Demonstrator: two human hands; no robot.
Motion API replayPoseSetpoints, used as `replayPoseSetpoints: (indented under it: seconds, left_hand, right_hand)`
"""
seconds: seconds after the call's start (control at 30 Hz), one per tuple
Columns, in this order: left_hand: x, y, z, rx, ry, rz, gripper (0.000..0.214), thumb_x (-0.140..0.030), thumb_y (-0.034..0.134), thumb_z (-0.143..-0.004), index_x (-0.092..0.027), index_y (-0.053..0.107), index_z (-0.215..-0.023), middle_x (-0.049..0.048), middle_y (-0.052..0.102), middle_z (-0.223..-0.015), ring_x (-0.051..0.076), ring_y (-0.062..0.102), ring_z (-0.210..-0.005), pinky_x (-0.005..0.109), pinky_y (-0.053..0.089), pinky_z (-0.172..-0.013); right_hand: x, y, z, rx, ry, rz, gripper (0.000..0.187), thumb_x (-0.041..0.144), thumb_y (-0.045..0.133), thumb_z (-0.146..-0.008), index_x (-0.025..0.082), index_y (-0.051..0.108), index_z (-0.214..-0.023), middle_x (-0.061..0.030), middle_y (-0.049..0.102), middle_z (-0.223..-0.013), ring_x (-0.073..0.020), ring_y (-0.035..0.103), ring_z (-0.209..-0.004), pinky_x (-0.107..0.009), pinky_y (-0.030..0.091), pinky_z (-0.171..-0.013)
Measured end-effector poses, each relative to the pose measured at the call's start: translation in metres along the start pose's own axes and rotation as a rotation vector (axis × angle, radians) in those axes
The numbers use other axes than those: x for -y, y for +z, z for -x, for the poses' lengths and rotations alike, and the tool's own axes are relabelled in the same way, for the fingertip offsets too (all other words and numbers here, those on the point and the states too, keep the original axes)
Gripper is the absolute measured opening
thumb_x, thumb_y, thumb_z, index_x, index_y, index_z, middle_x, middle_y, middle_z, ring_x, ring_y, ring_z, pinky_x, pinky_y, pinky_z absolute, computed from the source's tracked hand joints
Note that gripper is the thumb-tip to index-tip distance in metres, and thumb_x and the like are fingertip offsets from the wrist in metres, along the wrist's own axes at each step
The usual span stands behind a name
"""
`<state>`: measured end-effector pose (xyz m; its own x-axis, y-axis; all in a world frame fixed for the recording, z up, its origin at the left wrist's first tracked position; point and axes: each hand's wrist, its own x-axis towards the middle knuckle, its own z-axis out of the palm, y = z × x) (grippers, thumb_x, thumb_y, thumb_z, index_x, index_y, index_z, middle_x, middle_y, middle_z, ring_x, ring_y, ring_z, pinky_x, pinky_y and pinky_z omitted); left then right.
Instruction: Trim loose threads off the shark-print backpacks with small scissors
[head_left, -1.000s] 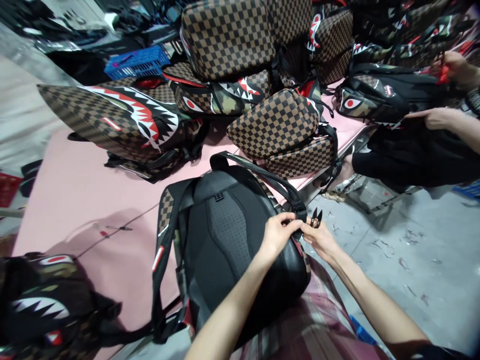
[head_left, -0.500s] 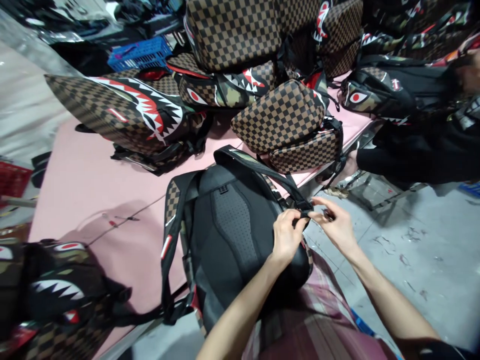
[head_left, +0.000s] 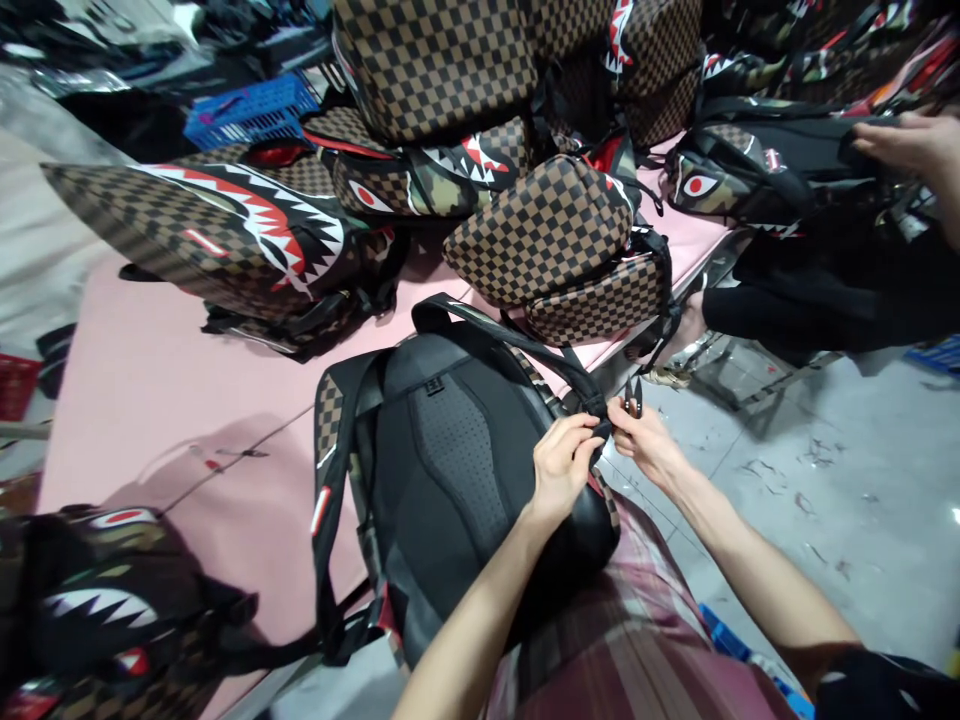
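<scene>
A black backpack point(head_left: 412, 500) with a mesh back panel lies back side up, between the table edge and a plaid-clothed lap. My left hand point(head_left: 561, 462) is closed on the lower end of its right shoulder strap point(head_left: 529, 350), fingers pinched at the webbing. Close beside it, my right hand point(head_left: 646, 442) is closed, with small thread snips point(head_left: 634, 398) in it, their dark blades pointing up. Its fingertips meet the same strap end by the buckle. The left shoulder strap point(head_left: 324, 520) hangs loose over the bag's other side.
Checkered shark-mouth backpacks point(head_left: 540, 230) are piled on the pink table point(head_left: 150, 380). A camouflage shark bag point(head_left: 105, 600) lies at lower left, a blue basket point(head_left: 251, 110) behind. At right, another person's hand point(head_left: 919, 150) is over a bag. Thread scraps litter the floor point(head_left: 817, 480).
My right hand has turned, so the snips now point up, and its fingers have closed in on the strap end. My left hand keeps its pinch. The other person's hand has come into clearer view.
</scene>
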<state>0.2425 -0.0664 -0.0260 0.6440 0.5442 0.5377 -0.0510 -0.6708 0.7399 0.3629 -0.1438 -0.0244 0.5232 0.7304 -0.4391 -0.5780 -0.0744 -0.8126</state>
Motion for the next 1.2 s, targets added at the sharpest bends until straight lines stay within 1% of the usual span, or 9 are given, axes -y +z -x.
replayPoseSetpoints:
  seconds: [0.13,0.27,0.4,0.6,0.67,0.77,0.87,1.03,1.2]
  left_hand:
    - [-0.001,0.002,-0.002,-0.022,0.004,0.010,0.008,-0.011,0.058,-0.081,-0.016,0.061,-0.076,0.0064,0.067,-0.087,0.014,0.062,-0.080,0.028,0.051,-0.073]
    - [-0.001,0.003,-0.002,-0.022,0.030,-0.019,0.011,-0.008,0.054,-0.082,-0.015,0.063,-0.080,0.0076,0.067,-0.088,0.015,0.061,-0.081,0.028,0.051,-0.073]
    - [-0.002,0.003,-0.001,0.002,0.043,-0.044,0.014,-0.006,0.052,-0.082,-0.015,0.063,-0.081,0.0075,0.067,-0.088,0.015,0.061,-0.080,0.028,0.051,-0.072]
    - [-0.002,0.006,-0.002,-0.062,-0.009,-0.005,0.007,-0.012,0.060,-0.080,-0.015,0.062,-0.074,0.0065,0.068,-0.085,0.014,0.062,-0.078,0.027,0.051,-0.072]
    - [-0.001,0.006,-0.002,-0.060,-0.012,0.003,0.007,-0.012,0.060,-0.079,-0.015,0.062,-0.074,0.0064,0.068,-0.085,0.014,0.062,-0.077,0.027,0.051,-0.071]
    - [0.000,0.006,-0.002,-0.056,-0.021,0.001,0.007,-0.012,0.060,-0.080,-0.015,0.062,-0.074,0.0059,0.068,-0.085,0.014,0.062,-0.077,0.027,0.051,-0.071]
    - [0.001,0.005,-0.002,-0.069,-0.034,0.003,0.007,-0.012,0.060,-0.080,-0.016,0.063,-0.074,0.0051,0.068,-0.086,0.014,0.062,-0.078,0.028,0.051,-0.072]
    - [0.001,0.006,-0.002,-0.074,-0.081,0.000,0.008,-0.015,0.059,-0.080,-0.016,0.064,-0.074,0.0047,0.068,-0.085,0.014,0.063,-0.077,0.029,0.051,-0.072]
    - [0.000,0.008,-0.002,-0.068,-0.091,-0.006,0.009,-0.016,0.058,-0.081,-0.017,0.064,-0.075,0.0049,0.068,-0.086,0.015,0.063,-0.078,0.029,0.052,-0.074]
  right_hand:
    - [0.001,-0.003,0.016,-0.333,-0.487,0.413,0.020,0.035,0.067,-0.072,0.018,0.056,-0.072,0.0033,0.049,-0.061,-0.0087,0.042,-0.050,-0.021,0.033,-0.046]
    - [0.001,0.001,0.033,-0.170,-0.752,0.818,0.009,0.025,0.060,-0.079,0.020,0.066,-0.083,-0.0023,0.059,-0.078,-0.0147,0.055,-0.070,-0.026,0.042,-0.064]
    - [-0.002,0.013,0.035,-0.164,-0.724,0.868,0.012,0.020,0.052,-0.079,0.019,0.065,-0.080,-0.0035,0.059,-0.078,-0.0151,0.055,-0.072,-0.026,0.040,-0.064]
    - [0.007,-0.008,0.021,-0.176,-0.288,0.219,0.032,0.048,0.059,-0.074,0.018,0.051,-0.065,0.0059,0.037,-0.052,-0.0054,0.023,-0.040,-0.022,0.021,-0.039]
    - [0.010,-0.024,0.022,-0.208,-0.241,0.314,0.037,0.053,0.060,-0.071,0.017,0.054,-0.065,0.0032,0.045,-0.054,-0.0055,0.027,-0.040,-0.022,0.023,-0.040]
    - [0.011,-0.040,0.032,-0.266,-0.322,0.763,0.040,0.048,0.068,-0.065,0.018,0.064,-0.091,-0.0044,0.064,-0.079,-0.0138,0.052,-0.058,-0.026,0.039,-0.055]
    - [0.009,-0.040,0.046,-0.265,-0.399,1.090,0.042,0.045,0.061,-0.075,0.022,0.059,-0.110,-0.0046,0.067,-0.096,-0.0157,0.056,-0.063,-0.030,0.042,-0.064]
    - [0.005,-0.031,0.055,-0.370,-0.512,1.154,0.031,0.044,0.050,-0.085,0.019,0.065,-0.097,-0.0046,0.070,-0.086,-0.0148,0.056,-0.057,-0.029,0.042,-0.062]
    - [0.006,-0.025,0.055,-0.278,-0.587,1.143,0.029,0.041,0.050,-0.085,0.019,0.067,-0.094,-0.0043,0.070,-0.082,-0.0158,0.060,-0.062,-0.027,0.044,-0.062]
